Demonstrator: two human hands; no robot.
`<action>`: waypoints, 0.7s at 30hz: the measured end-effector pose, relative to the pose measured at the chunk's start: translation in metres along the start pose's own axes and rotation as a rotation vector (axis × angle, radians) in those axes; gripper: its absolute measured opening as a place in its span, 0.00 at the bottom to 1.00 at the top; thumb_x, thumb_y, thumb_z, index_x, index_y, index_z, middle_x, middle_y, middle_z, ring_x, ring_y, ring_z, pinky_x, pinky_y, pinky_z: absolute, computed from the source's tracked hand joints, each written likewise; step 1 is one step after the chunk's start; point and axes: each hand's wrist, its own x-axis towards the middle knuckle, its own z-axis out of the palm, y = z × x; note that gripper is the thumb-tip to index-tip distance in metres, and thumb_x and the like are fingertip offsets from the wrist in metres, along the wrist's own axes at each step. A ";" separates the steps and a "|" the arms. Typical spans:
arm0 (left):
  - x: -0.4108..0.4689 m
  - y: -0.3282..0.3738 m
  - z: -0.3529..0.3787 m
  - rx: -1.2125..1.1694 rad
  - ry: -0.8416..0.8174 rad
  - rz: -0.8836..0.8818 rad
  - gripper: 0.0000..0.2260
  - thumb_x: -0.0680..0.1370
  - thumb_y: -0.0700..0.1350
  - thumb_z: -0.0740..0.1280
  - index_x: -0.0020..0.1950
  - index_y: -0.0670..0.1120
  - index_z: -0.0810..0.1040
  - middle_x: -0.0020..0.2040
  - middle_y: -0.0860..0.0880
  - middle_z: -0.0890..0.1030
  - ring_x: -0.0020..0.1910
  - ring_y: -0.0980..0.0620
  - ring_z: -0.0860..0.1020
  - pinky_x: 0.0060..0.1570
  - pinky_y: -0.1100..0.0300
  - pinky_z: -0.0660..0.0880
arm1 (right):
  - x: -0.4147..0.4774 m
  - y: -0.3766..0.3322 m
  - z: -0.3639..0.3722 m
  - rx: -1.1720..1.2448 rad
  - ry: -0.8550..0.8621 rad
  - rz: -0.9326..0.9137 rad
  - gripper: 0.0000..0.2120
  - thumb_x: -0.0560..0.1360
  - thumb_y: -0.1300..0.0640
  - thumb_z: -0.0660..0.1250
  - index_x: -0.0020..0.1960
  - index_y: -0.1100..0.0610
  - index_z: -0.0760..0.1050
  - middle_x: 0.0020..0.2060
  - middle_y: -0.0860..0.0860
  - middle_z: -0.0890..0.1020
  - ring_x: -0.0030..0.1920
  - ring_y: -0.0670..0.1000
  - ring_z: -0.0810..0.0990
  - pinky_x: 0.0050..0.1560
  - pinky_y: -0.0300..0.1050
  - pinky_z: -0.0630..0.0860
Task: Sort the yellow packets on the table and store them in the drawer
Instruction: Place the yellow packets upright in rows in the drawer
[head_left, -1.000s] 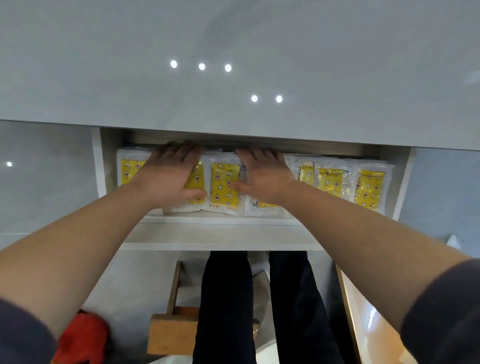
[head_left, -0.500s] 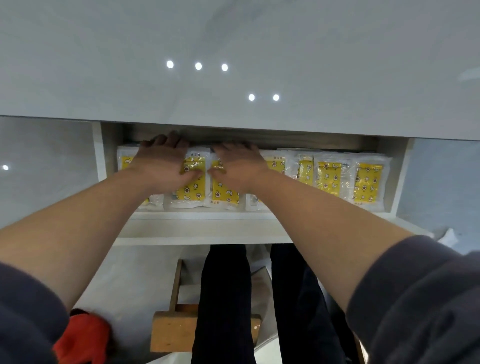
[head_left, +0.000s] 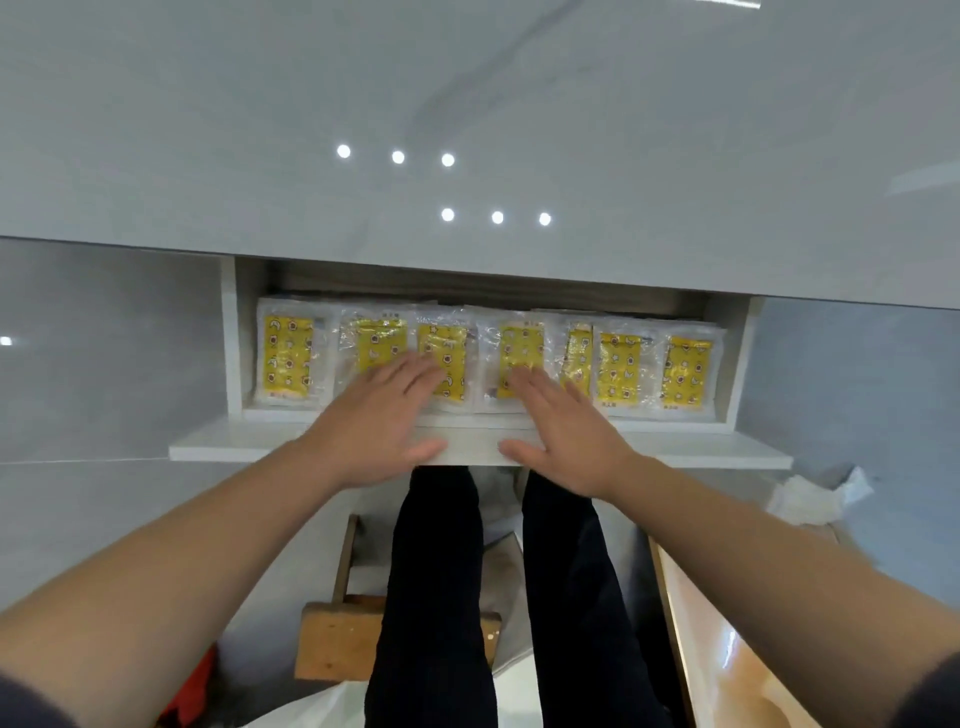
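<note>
Several yellow packets (head_left: 287, 359) in clear wrap lie side by side in a row inside the open white drawer (head_left: 231, 441) under the grey tabletop (head_left: 467, 104). My left hand (head_left: 376, 423) lies flat with straight fingers over the drawer's front edge, its fingertips on the packets left of centre. My right hand (head_left: 563, 423) lies flat the same way, fingertips on a middle packet (head_left: 521, 345). Neither hand holds anything.
The drawer's front panel (head_left: 727, 457) juts toward me. Below it are my dark-trousered legs (head_left: 436, 597), a wooden stool (head_left: 337, 644), a red item (head_left: 192, 696) on the floor at left, crumpled white plastic (head_left: 810, 499) at right and a shiny wooden surface (head_left: 727, 649).
Both hands have drawn back from deep over the packets toward the drawer's front edge. More of the packets now show.
</note>
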 end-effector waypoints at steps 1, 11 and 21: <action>-0.002 0.007 0.007 0.023 -0.052 0.018 0.38 0.77 0.65 0.58 0.79 0.50 0.46 0.80 0.51 0.46 0.78 0.50 0.44 0.76 0.49 0.49 | -0.010 0.003 0.005 -0.007 -0.063 0.004 0.39 0.78 0.37 0.57 0.80 0.54 0.45 0.79 0.50 0.47 0.78 0.50 0.45 0.77 0.54 0.46; 0.018 0.025 0.030 0.195 -0.151 -0.113 0.42 0.75 0.53 0.68 0.79 0.49 0.44 0.79 0.44 0.38 0.78 0.43 0.42 0.75 0.45 0.50 | -0.009 0.017 0.024 -0.144 -0.196 0.129 0.35 0.79 0.52 0.59 0.79 0.53 0.44 0.79 0.55 0.42 0.78 0.57 0.45 0.76 0.58 0.52; 0.015 0.029 0.026 0.196 -0.106 -0.087 0.38 0.76 0.65 0.60 0.79 0.49 0.51 0.79 0.45 0.46 0.78 0.46 0.47 0.75 0.45 0.52 | -0.007 0.019 0.020 -0.102 -0.173 0.096 0.34 0.77 0.38 0.57 0.78 0.50 0.52 0.78 0.53 0.53 0.78 0.56 0.52 0.75 0.62 0.51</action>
